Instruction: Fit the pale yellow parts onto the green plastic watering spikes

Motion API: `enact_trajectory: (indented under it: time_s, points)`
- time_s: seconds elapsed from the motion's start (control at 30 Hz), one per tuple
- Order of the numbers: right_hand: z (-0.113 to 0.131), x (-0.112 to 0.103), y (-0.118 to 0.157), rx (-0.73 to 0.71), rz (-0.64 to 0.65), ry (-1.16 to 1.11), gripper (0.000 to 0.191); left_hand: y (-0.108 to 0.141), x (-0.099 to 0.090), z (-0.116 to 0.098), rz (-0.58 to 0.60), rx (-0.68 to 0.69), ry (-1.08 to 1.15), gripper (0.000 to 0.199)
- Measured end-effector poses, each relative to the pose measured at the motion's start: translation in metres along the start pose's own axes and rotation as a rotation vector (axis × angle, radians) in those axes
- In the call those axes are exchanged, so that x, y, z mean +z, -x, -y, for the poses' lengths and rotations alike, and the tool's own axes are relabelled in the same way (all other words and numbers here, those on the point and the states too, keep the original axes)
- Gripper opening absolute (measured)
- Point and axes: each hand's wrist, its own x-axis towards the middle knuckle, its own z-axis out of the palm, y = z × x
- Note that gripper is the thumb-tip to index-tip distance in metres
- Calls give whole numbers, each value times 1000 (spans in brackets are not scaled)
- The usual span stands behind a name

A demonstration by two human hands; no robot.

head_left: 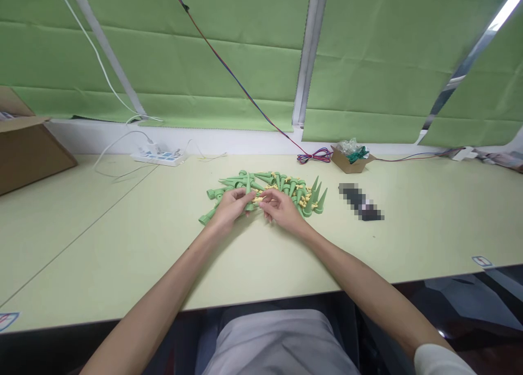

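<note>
Basically, left hand [232,204] pinches upright green plastic cone spike [248,185] at near edge of green-and-yellow plastic pile [293,186]; right hand [281,207] half-curled at small yellow plastic piece [257,199], grip unclear. Probably best: steady spike, align straight.

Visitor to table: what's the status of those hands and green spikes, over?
Left hand holding a green spike. Right hand close beside, at a small yellow piece. More spikes crowded just beyond both hands.
</note>
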Motion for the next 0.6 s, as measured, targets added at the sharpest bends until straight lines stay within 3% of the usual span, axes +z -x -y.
enact_trajectory:
  time_s: [0.27,0.6]
  points:
    - [1,0,2,-59,1,59,20,2,3,-2,44,25,34,39]
    - [5,-1,5,-59,9,207,33,2,2,1,81,37,19,38]
